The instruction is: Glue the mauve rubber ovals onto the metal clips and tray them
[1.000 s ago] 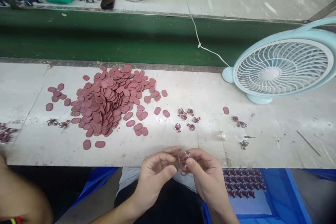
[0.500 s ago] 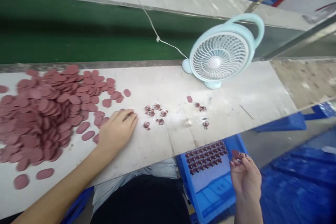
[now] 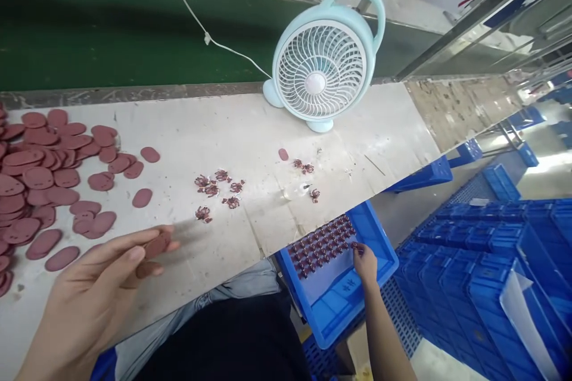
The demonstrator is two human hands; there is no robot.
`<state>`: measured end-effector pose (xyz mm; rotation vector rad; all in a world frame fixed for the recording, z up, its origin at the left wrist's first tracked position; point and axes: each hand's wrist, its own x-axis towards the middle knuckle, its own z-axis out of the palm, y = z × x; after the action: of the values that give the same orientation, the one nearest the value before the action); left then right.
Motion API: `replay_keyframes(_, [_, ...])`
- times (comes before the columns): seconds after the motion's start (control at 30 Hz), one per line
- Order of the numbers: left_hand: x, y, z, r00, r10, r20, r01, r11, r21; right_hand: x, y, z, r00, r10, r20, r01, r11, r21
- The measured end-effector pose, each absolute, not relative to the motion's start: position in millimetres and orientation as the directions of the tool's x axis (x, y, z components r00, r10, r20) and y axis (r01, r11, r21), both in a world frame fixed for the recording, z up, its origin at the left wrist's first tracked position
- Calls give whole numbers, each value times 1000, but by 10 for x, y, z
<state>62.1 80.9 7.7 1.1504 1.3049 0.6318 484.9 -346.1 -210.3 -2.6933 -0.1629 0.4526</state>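
My left hand (image 3: 96, 289), raised over the near left of the table, pinches a reddish-brown oval disc (image 3: 156, 246) between thumb and fingers. Beside it spreads a pile of similar oval discs (image 3: 38, 181). My right hand (image 3: 365, 263) reaches into a blue tray (image 3: 388, 259), its fingertips closed on a small dark red piece (image 3: 356, 246) at the end of a row. Rows of matching dark red pieces (image 3: 319, 247) cover the tray's far part; the fingers partly hide the held one. Several small brown claw-like clusters (image 3: 211, 189) lie mid-table.
A light blue fan (image 3: 319, 71) stands at the table's back, its white cord (image 3: 232, 52) running up left. More small clusters (image 3: 307, 168) and a single disc (image 3: 283, 154) lie before it. Stacked blue crates (image 3: 465, 256) stand at right, beyond the tray.
My left hand has lifted off the table by the pile with a disc in its fingers. My right hand has moved from beside the tray into it. The view has shifted right.
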Motion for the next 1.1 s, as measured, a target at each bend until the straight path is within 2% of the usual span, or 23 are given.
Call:
replay_keyframes(0.07, [583,730,22,205,802,-561,60,562,825,4869,-3466,-2185,941,191,-279,86,-933,-349])
replay_keyframes(0.13, [552,661,-7,167,743,-648,-21,660,751,4881,-3460,-2238,944,195,-268,109,-946,-305])
replay_keyframes(0.27, [491,565,-45,101,681,-726,-89,733,675,4885,-3393,-2266,946,188,-264,118,-958,-261])
replay_keyframes(0.4, [397,546,-93,113,643,-758,-125,766,631,4830,-3253,-2182,950,158,-269,79,-956,-282])
replay_keyframes(0.57, [286,562,-122,105,616,-781,-155,786,599,4732,-2989,-1836,974,64,-219,-34,-908,-417])
replay_keyframes(0.67, [282,532,-90,128,616,-777,-195,784,589,4601,-2686,-1495,987,3,-159,-94,-795,-600])
replay_keyframes(0.73, [325,485,-42,180,622,-762,-207,781,589,4398,-2386,-1232,988,10,-154,-112,-639,-761])
replay_keyframes(0.8, [402,426,14,245,613,-751,-211,790,576,4090,-2022,-961,974,97,-203,-146,-415,-898])
replay_keyframes(0.87, [492,366,62,308,594,-743,-224,804,550,3739,-1625,-712,909,278,-311,-266,-188,-945])
replay_keyframes(0.97, [593,284,90,401,565,-721,-250,825,508,3358,-1033,-460,669,573,-474,-554,-40,-831])
replay_keyframes(1.03, [617,236,80,480,541,-690,-259,839,478,3283,-695,-386,522,692,-499,-691,0,-723])
replay_keyframes(1.1, [613,193,58,558,522,-645,-269,849,454,3303,-447,-343,427,766,-480,-779,42,-626])
